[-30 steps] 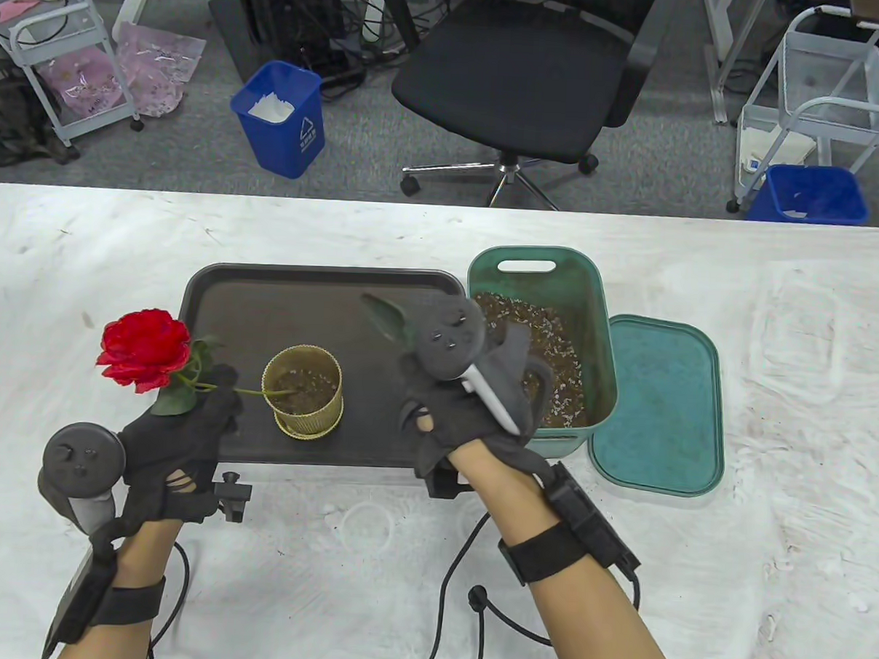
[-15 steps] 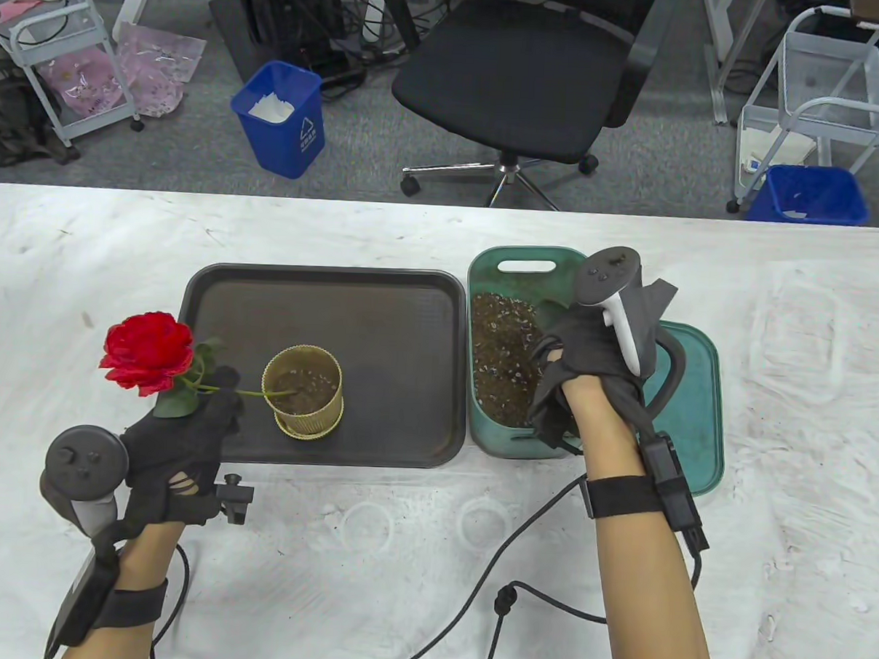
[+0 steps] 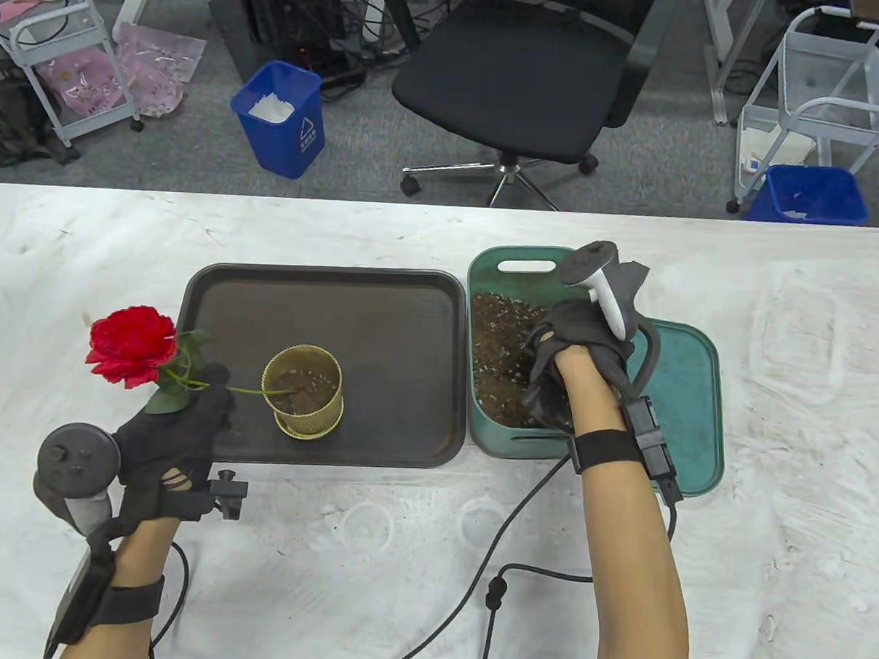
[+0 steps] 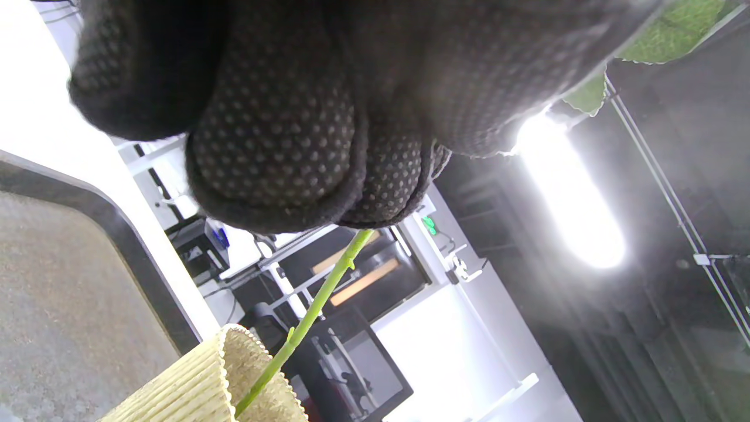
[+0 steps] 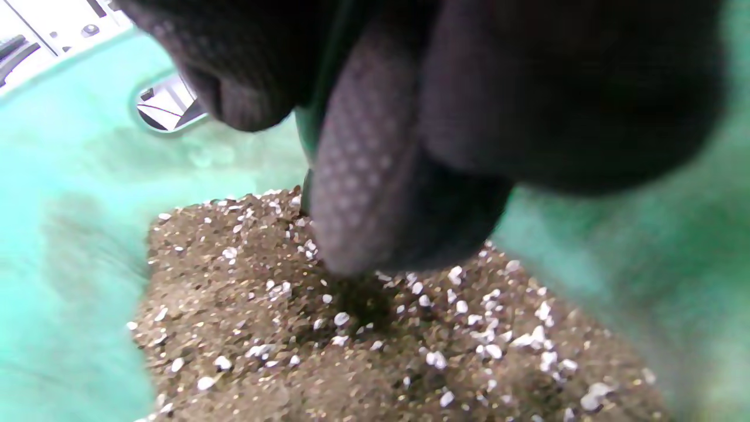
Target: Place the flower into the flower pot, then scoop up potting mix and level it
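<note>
While left hand (image 3: 176,442) pinches flower (image 3: 133,345), stem in pot (image 3: 303,391)

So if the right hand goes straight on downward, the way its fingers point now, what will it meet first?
Most likely the potting mix in the green bin: the right hand has its fingers pointing down, just above or already touching it.

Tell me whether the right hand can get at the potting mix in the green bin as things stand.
Probably yes: the right hand is already down inside the open green bin, fingertips at the potting mix; the lid lies aside.
</note>
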### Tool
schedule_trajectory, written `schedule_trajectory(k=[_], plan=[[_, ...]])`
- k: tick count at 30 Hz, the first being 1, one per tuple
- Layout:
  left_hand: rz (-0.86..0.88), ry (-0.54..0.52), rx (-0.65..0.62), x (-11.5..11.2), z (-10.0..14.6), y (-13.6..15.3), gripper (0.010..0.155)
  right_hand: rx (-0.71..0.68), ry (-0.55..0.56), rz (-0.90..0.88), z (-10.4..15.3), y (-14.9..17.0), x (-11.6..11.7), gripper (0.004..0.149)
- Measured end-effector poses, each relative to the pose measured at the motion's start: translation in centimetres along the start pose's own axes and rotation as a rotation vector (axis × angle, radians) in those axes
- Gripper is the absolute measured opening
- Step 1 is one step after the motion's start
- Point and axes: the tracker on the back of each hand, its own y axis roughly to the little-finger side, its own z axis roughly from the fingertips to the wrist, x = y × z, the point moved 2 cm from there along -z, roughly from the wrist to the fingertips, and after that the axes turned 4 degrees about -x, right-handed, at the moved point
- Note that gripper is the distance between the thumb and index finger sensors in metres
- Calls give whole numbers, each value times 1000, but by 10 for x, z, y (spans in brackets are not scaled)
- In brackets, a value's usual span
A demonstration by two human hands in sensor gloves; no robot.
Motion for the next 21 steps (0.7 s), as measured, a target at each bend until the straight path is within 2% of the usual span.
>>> schedule_trajectory(k=[8, 16, 21], plan=[[-3, 1, -1, 0, 0, 0, 43, -33, -111, -154, -13, 1, 12, 54], [0, 3, -1, 0, 0, 0, 43, -39, -131, -228, -13, 5, 16, 55], [-3, 1, 0, 1, -1, 1, 43, -80, -179, -374, -7, 9, 16, 54]])
